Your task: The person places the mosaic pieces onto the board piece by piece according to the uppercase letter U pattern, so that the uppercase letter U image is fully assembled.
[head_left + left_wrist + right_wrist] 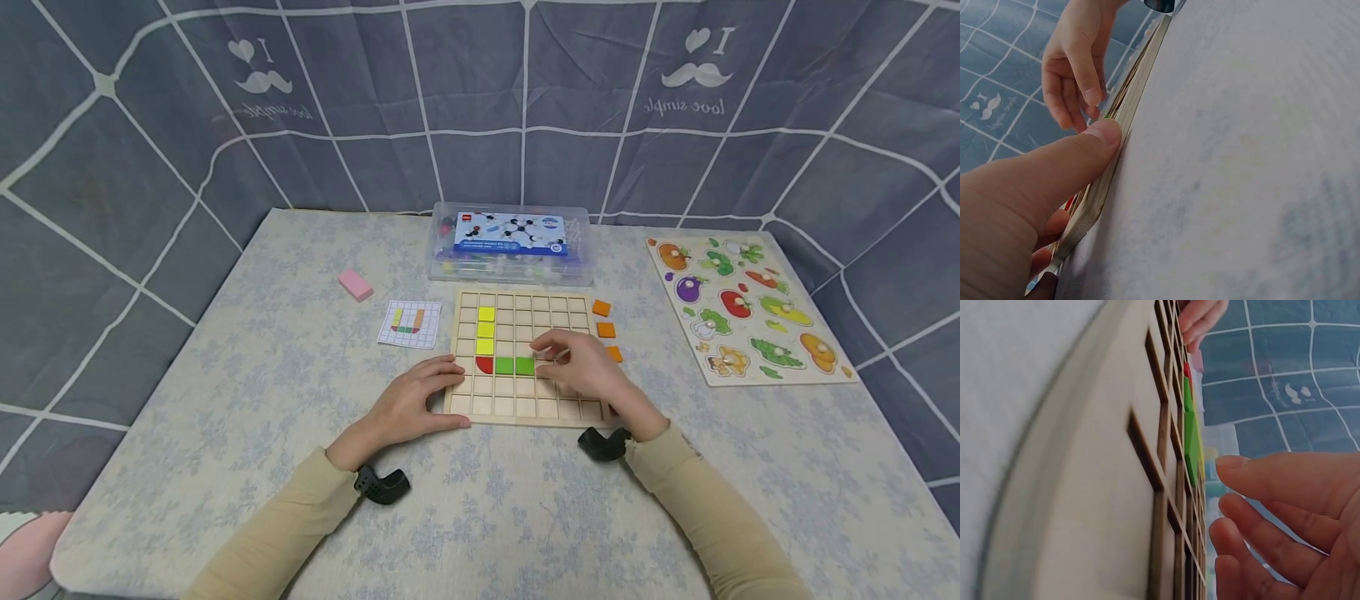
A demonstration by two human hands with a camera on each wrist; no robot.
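Note:
A wooden grid board [527, 408] lies flat on the table. Three yellow square tiles [486, 330] run in a column near its left side. Below them sits a red tile with a rounded corner [484, 365], then two green square tiles [515, 367] to its right. My left hand [408, 404] holds the board's near left corner, thumb along the front edge and fingers on the left rim. Above the board, beside the right green tile [1191, 440], my right hand [581, 362] hovers with loosely bent fingers. Its thumb and fingertips stand apart with nothing between them.
Orange square tiles [606, 330] line the board's right side, partly behind my right hand. A pattern card [409, 324] and a pink block [356, 285] lie to the left. Behind the board is a clear plastic case [510, 268]; a vegetable puzzle board [750, 312] lies at right.

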